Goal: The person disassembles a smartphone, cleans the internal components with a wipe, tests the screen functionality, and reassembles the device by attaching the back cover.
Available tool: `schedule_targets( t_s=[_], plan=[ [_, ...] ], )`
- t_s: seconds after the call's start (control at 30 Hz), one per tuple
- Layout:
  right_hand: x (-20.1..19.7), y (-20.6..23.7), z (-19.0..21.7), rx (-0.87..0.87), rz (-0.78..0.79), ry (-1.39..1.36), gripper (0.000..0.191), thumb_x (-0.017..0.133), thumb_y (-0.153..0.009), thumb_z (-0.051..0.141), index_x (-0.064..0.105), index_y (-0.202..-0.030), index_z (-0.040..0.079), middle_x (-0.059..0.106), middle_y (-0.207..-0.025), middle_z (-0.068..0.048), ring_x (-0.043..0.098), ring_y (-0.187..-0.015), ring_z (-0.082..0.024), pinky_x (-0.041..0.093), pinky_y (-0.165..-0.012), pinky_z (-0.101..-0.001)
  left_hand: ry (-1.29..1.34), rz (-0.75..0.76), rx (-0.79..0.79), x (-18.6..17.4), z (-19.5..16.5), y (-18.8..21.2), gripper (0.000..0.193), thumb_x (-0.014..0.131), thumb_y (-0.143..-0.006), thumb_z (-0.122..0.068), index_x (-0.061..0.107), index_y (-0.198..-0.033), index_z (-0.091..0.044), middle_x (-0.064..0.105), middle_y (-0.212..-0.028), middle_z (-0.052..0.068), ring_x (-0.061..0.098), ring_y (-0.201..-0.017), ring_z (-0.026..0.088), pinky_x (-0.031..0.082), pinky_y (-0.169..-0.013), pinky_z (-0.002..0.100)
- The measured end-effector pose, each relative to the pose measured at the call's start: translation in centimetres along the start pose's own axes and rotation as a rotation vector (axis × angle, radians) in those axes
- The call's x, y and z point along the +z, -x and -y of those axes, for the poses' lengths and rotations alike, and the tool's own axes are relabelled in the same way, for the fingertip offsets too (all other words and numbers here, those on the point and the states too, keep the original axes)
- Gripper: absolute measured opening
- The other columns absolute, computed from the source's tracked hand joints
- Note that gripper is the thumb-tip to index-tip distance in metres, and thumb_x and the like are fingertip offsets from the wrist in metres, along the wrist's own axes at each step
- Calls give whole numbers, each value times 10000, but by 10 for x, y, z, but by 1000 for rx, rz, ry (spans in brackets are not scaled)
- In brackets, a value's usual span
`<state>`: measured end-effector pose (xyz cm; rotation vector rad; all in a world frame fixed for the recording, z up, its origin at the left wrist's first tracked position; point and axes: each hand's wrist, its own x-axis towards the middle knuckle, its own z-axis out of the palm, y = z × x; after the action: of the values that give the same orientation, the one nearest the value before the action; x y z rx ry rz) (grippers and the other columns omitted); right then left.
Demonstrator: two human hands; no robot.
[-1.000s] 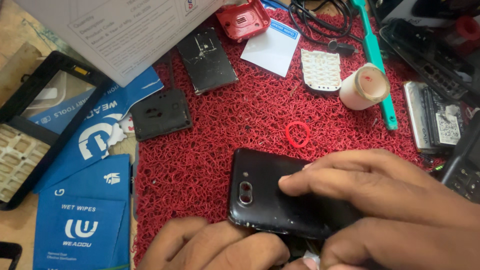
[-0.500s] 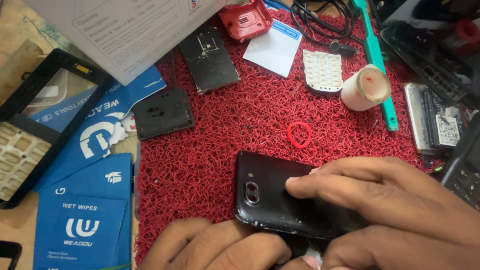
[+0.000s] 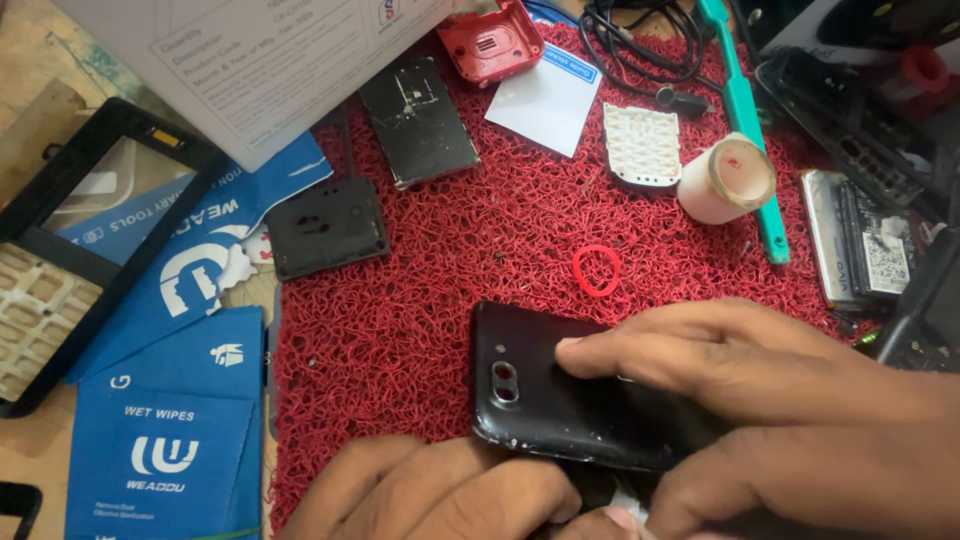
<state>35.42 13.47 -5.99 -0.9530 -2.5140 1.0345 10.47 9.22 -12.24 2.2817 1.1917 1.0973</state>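
- Black smartphone (image 3: 560, 400) lies back side up on the red mesh mat (image 3: 420, 330), near the lower centre of the view, its dual camera lens facing up at the left end.
- Right hand (image 3: 790, 410) covers the phone's right part from above; extended fingers (image 3: 640, 350) lie flat on the back cover, the thumb curled under the lower edge. The hand grasps the phone.
- Left hand (image 3: 440, 495) sits just below the phone, fingers loosely curled on the mat, touching the phone's lower edge. Whether it grips anything cannot be told; the contact point is hidden.
- Small red rubber ring (image 3: 596, 270) lies on the mat just above the phone, apart from both hands.
- White tape roll (image 3: 727, 180) stands near the teal tool (image 3: 752, 140), upper right.
- Blue wet-wipe sachets (image 3: 165, 440) lie off the mat, at left.
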Motion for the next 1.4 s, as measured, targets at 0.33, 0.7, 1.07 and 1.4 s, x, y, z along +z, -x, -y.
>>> schedule_targets(
  t_s=[0.33,0.7,1.07,1.4],
  plan=[
    [7,10,-20,42,187,67,88,837,-780,361,866,-863,350,480,-1585,-102,353,-1439,-327,406,-1144,-507,45,10,-1,-2,0,0,167,775,-895,-424,728,-906,-265,681,-757,-112,655,-629,37,521,-619,283],
    [12,0,15,6,-121,193,121,768,-830,391,749,-844,273,652,-1416,-81,569,-1332,-308,495,-1007,-463,71,22,-75,1,-2,1,252,753,-949,-446,688,-864,-217,684,-734,-77,659,-609,56,518,-600,308],
    [6,-6,19,13,-164,89,192,757,-878,328,716,-806,155,709,-1301,-211,666,-1203,-361,572,-912,-470,52,-16,-8,0,-1,2,136,781,-911,-396,735,-959,-277,681,-816,-106,657,-676,66,525,-614,297],
    [5,-7,15,-19,-126,41,191,738,-896,317,724,-820,143,684,-1322,-222,647,-1206,-372,573,-891,-458,25,-55,24,0,-2,2,129,784,-922,-383,725,-983,-287,676,-901,-118,662,-739,47,511,-632,282]
  ],
)
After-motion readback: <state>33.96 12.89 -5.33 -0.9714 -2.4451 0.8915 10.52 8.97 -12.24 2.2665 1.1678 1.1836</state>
